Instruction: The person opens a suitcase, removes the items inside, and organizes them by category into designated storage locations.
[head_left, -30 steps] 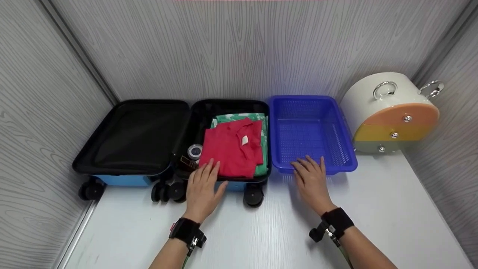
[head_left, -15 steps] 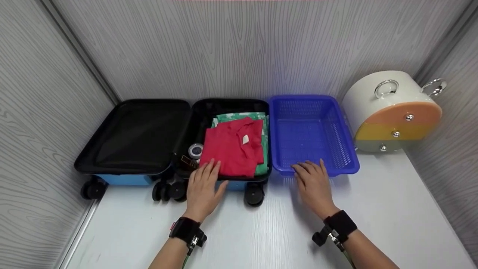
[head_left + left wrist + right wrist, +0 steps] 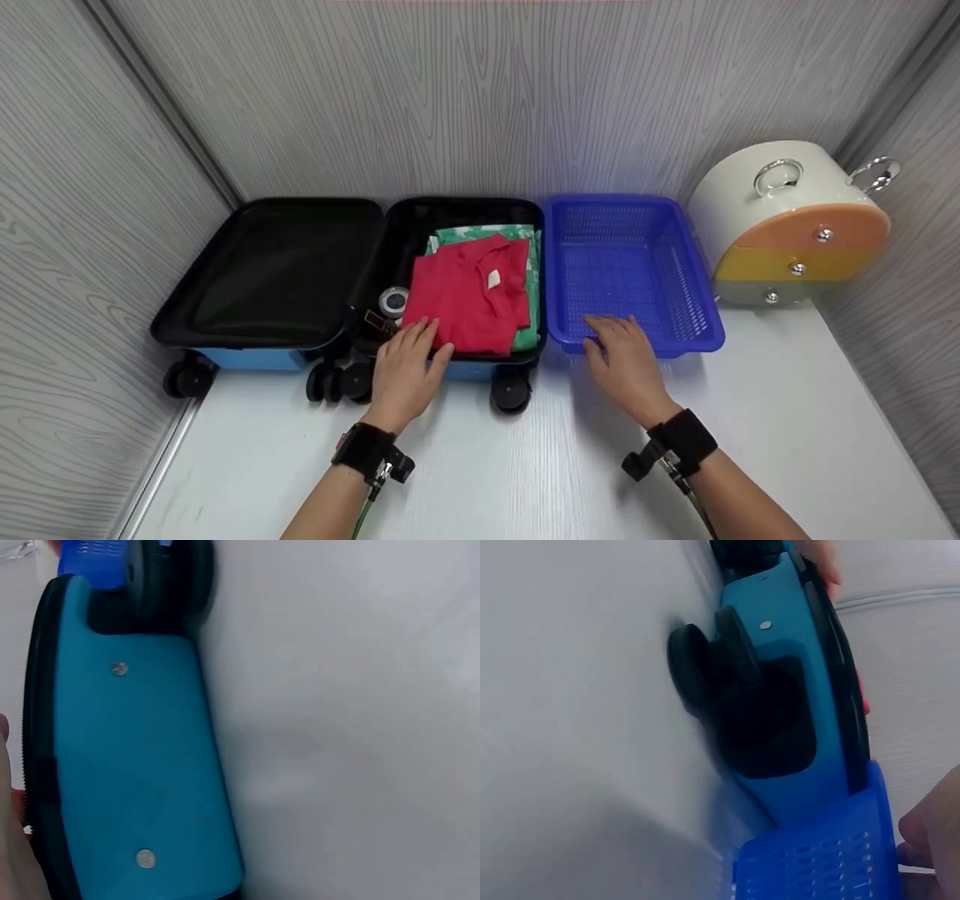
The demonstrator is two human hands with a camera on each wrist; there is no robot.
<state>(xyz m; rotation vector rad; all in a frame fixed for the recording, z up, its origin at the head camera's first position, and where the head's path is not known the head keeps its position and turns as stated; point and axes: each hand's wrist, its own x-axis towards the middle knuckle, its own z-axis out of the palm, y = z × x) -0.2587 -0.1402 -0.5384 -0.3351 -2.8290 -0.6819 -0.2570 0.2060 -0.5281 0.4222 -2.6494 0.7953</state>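
An open blue suitcase with black lining (image 3: 397, 225) holds a folded red shirt (image 3: 465, 300) over green patterned clothing (image 3: 534, 300). My left hand (image 3: 405, 375) lies over its front edge, fingers extended, fingertips at the shirt's lower left corner. In the left wrist view only part of that hand (image 3: 19, 862) shows, beside the suitcase's zipped rim. The right hand (image 3: 626, 367) rests over the front rim of a blue plastic basket (image 3: 709, 330), fingers reaching inside and slightly bent. No grip on the rim is plain in the right wrist view.
Left of the shirt lie a round silver-rimmed container (image 3: 393, 301) and a small dark box (image 3: 380, 322). The suitcase's other half (image 3: 270, 277) lies open at the left. A white drawer box (image 3: 802, 225) with chrome handles stands right of the basket. Walls enclose the table.
The right hand's fingers have reached a little further into the basket, and the basket has shifted very slightly. My left wrist has tilted slightly to the left; its fingertips stay by the shirt.
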